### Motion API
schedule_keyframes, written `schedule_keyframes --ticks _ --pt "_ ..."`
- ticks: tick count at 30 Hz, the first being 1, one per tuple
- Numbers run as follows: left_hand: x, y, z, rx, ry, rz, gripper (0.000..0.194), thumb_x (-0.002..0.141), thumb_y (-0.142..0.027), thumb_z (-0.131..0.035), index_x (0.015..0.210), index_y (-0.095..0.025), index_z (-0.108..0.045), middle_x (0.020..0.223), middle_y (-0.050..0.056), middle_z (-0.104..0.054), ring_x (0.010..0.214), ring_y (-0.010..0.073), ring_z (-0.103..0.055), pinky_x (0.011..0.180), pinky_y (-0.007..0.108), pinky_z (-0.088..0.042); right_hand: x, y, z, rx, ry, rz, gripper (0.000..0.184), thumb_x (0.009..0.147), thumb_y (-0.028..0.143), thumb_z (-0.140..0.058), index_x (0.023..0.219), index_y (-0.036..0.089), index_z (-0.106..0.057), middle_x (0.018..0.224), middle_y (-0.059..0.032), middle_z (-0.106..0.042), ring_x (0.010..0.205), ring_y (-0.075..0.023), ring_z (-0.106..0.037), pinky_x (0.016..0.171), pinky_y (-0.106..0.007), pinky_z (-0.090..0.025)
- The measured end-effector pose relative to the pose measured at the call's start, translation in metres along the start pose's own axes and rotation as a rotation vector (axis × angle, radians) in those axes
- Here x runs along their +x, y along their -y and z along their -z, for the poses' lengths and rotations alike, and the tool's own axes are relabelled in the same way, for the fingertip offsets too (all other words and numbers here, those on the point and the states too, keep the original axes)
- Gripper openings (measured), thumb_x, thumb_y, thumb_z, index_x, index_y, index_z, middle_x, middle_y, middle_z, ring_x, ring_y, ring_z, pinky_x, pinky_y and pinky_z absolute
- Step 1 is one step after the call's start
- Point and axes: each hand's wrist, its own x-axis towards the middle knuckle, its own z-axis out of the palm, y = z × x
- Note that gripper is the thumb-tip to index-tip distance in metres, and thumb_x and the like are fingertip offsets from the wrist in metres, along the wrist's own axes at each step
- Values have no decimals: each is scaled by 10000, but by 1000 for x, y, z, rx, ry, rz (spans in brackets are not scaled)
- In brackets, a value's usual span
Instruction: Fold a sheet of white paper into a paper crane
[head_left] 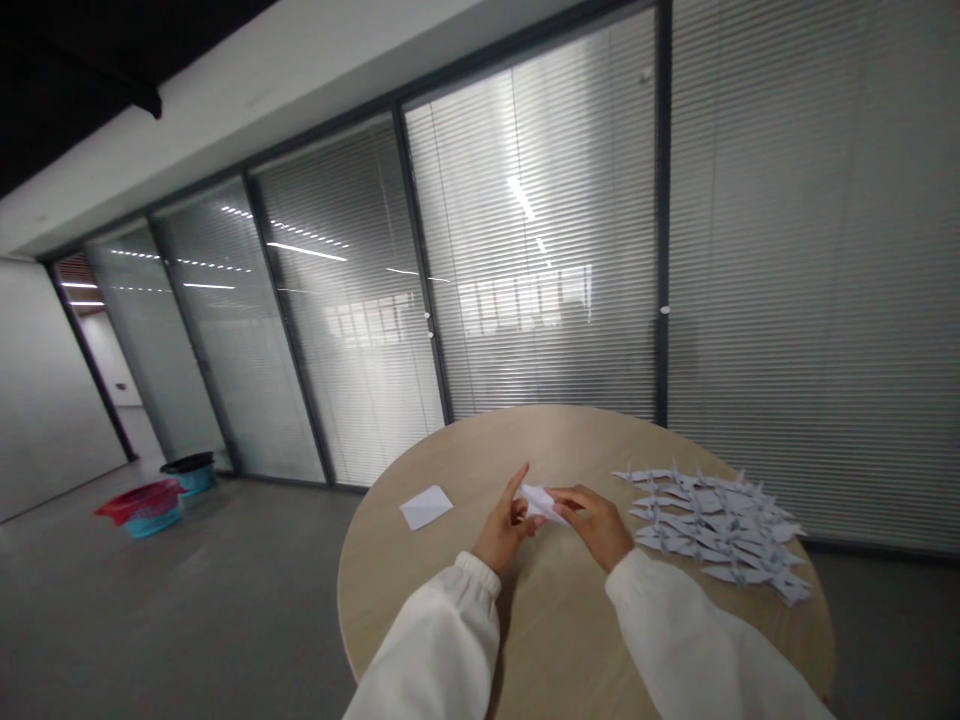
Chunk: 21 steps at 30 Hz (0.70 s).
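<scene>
Over the middle of the round wooden table (570,640), a small piece of folded white paper (541,503) is held between my two hands. My left hand (504,525) grips its left side, with the index finger pointing up and away from the paper. Thumb and fingers of my right hand (596,522) pinch its right side. The exact shape of the fold is partly hidden by my fingers. A flat white paper sheet (427,508) with a crease lies to the left of my hands. To the right, several folded paper cranes (712,530) sit close together in rows.
Behind the table runs a glass partition with blinds (540,250), close to its far edge. On the grey floor (225,600) at left stand a blue bin with a red liner (150,510) and another with a black liner (191,473).
</scene>
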Motion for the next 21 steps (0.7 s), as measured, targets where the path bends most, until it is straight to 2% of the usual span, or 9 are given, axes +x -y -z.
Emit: schedule_keyframes --ticks 3,9,15,21 --pt "0 -4 0 27 -24 -11 750 751 -312 -581 1370 -252 -162 678 -40 -467 622 79 -458 578 194 -348 0 1 1 -35 -34 -8 239 792 285 -505 971 224 -651 912 -57 -657 818 -175 -603 747 -310 -496" --pt "3 -4 -2 24 -171 -33 669 706 -338 -619 1301 -203 -346 701 -27 -487 650 89 -467 612 204 -370 -1 6 0 -92 -50 47 220 803 264 -495 937 232 -666 842 -44 -655 767 -161 -600 726 -287 -486" --pt "3 -6 -1 -30 -132 -25 698 697 -307 -631 1312 -193 -324 674 -32 -484 622 75 -457 607 197 -365 0 8 1 -89 -45 33 211 808 281 -494 889 232 -683 784 -43 -647 745 -159 -595 701 -279 -480" --pt "1 -11 -1 -98 -82 -8 722 680 -340 -649 1313 -203 -331 718 -8 -535 666 91 -502 673 226 -396 0 3 3 71 -11 -28 243 805 332 -495 945 223 -662 871 -57 -639 803 -165 -593 698 -276 -496"
